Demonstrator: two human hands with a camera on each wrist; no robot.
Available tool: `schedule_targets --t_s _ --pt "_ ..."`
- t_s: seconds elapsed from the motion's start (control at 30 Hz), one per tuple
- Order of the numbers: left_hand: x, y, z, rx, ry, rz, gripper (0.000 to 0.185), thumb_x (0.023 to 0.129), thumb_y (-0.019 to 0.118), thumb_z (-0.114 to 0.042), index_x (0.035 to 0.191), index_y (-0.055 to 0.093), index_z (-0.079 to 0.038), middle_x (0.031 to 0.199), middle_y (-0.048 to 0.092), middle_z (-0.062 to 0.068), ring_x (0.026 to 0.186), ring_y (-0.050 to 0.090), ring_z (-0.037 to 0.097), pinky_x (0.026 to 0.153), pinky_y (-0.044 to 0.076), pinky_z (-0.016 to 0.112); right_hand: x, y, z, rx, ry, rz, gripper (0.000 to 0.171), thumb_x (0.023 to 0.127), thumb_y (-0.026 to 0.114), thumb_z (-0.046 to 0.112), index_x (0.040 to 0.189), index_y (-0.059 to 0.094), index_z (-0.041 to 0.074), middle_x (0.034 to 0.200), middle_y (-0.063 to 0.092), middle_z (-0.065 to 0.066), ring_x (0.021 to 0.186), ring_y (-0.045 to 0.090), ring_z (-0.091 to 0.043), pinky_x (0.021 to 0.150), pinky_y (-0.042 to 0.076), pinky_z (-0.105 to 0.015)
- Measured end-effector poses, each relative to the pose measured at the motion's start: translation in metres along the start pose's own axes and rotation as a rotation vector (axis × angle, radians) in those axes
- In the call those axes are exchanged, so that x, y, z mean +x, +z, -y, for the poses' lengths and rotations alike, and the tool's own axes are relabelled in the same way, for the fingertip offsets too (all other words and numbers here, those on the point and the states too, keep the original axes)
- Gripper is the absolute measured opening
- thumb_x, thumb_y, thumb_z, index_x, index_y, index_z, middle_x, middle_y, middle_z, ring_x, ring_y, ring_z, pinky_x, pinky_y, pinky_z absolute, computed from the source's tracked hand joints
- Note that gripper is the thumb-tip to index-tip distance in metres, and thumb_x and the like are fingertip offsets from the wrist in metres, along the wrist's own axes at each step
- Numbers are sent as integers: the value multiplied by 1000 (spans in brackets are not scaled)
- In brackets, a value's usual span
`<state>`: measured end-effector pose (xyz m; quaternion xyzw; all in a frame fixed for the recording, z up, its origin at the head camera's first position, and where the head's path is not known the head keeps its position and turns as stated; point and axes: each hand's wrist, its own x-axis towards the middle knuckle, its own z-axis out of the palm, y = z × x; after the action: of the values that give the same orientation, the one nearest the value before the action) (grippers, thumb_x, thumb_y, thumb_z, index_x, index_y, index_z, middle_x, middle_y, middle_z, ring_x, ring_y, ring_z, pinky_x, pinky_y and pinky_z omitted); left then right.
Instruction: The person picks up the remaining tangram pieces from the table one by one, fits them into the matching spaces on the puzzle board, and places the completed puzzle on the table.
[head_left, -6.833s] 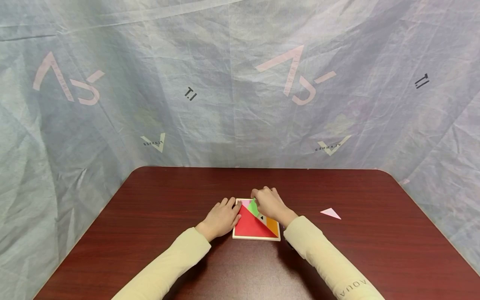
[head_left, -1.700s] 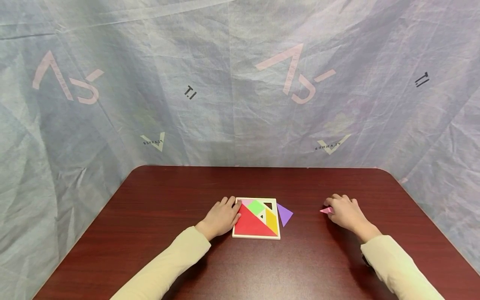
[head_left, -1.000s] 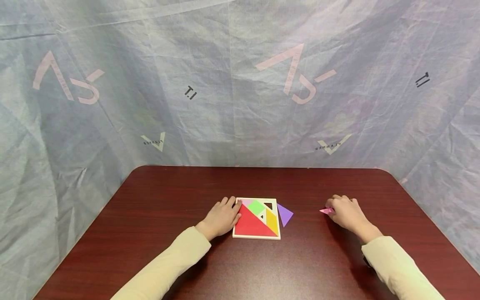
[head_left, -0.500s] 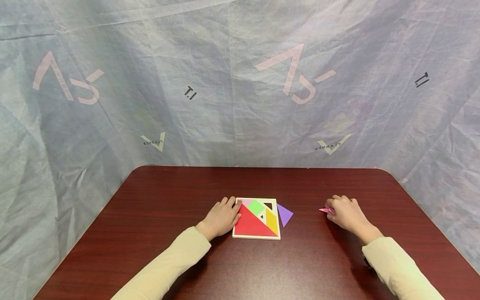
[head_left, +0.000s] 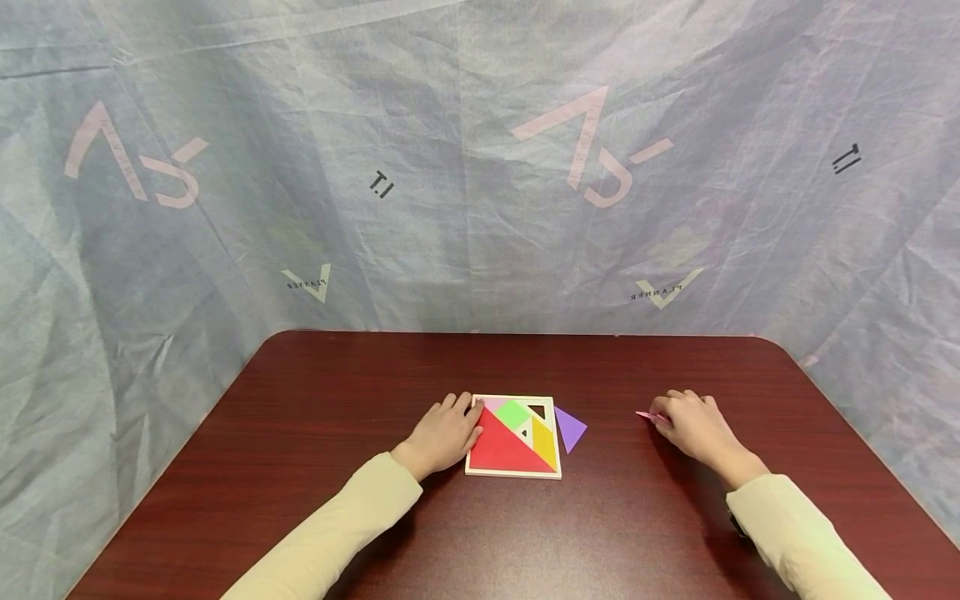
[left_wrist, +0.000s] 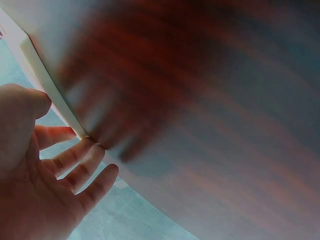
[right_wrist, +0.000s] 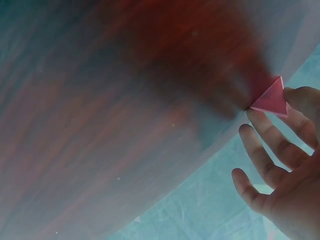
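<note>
In the head view, a tangram board [head_left: 512, 474] with a pale frame lies mid-table. It bears a large red triangle [head_left: 504, 449], a green square [head_left: 513, 414], a yellow parallelogram [head_left: 542, 442] and a small pink piece at the back left. My left hand [head_left: 441, 435] rests on its left edge, fingers extended; the left wrist view shows the fingertips right at the frame's side. Further right, my right hand [head_left: 693, 427] pinches a small pink triangle [right_wrist: 273, 100] between thumb and fingers, tilted edge-on in the head view.
A purple triangle [head_left: 571, 428] lies on the table against the board's right side. Two dark triangular holes show in the board's pale bottom. The dark red wooden table [head_left: 360, 375] has rounded far corners. Grey-blue printed cloth [head_left: 465, 233] hangs behind it and at both sides.
My right hand has moved from over the board to the right and taken hold of the pink triangle, tipping it up. The purple triangle now lies beside the board. The left hand stays put.
</note>
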<state>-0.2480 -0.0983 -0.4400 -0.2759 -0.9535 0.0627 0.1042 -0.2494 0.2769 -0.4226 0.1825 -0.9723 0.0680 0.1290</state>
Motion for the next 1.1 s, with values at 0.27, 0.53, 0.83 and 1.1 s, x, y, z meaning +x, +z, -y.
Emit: schedule_targets --t_s 0.27,0.53,0.83,1.1 --pt "0 1 0 -3 -1 -7 43 94 47 -34 128 52 -9 118 49 11 101 49 25 80 47 37 1 -1 -1 -8 -30 -14 5 77 70 13 77 65 15 78 63 -2 76 56 -27 62 36 -42" --pt "0 0 0 -10 -2 -13 43 93 48 -34 127 52 -8 117 50 11 100 49 25 79 47 37 2 -1 -2 -23 -43 -16 8 74 69 9 78 65 14 77 63 0 75 55 -27 64 36 -45" --pt "0 -3 0 -9 -1 -2 43 94 47 -34 128 52 -8 118 50 12 100 49 25 80 47 37 3 0 -3 -70 -26 -18 12 70 68 4 77 65 13 74 65 -1 72 54 -25 70 36 -52" --pt "0 -2 0 -8 0 -6 43 93 47 -34 127 52 -8 118 50 12 100 49 25 80 47 37 3 1 -4 -89 -30 -53 13 68 70 3 74 64 14 73 64 -1 72 53 -25 69 36 -50"
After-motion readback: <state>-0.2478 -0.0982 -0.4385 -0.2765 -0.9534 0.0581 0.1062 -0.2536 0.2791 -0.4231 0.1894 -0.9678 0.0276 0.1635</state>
